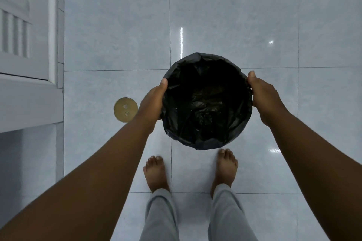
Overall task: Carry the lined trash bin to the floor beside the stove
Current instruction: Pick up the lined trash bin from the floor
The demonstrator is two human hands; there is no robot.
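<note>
- Trash bin point(206, 101): round, seen from straight above, mouth open and facing the camera. It sits between the two hands, out in front of the person's bare feet.
- Liner point(203, 143): black plastic bag, folded over the rim all the way round and crumpled loosely inside. Bin wall is hidden under it. Interior is too dark to say whether anything lies at the bottom.
- Left hand point(151, 103): pressed flat against the bin's left side, thumb tip up on the liner at the rim. Fingers wrap under or behind the bin and are out of sight.
- Right hand point(263, 96): clamped on the bin's right side, thumb on the rim, remaining fingers hidden behind the bag.
- Both hands are closed on the bin from opposite sides, arms stretched forward.
- Cannot tell whether the bin is lifted or resting on the floor point(117, 25); the top-down view hides its base.
- Feet: left foot point(155, 174) and right foot point(226, 168) flat on pale glossy tiles, just nearer than the bin. Grey trouser legs point(227, 213) below.
- Floor drain cover point(125, 109): round, brass-coloured, left of the bin, near the left forearm, apart from the bin.
- White cabinet or door panel point(25, 35) with slatted section along the left edge.
</note>
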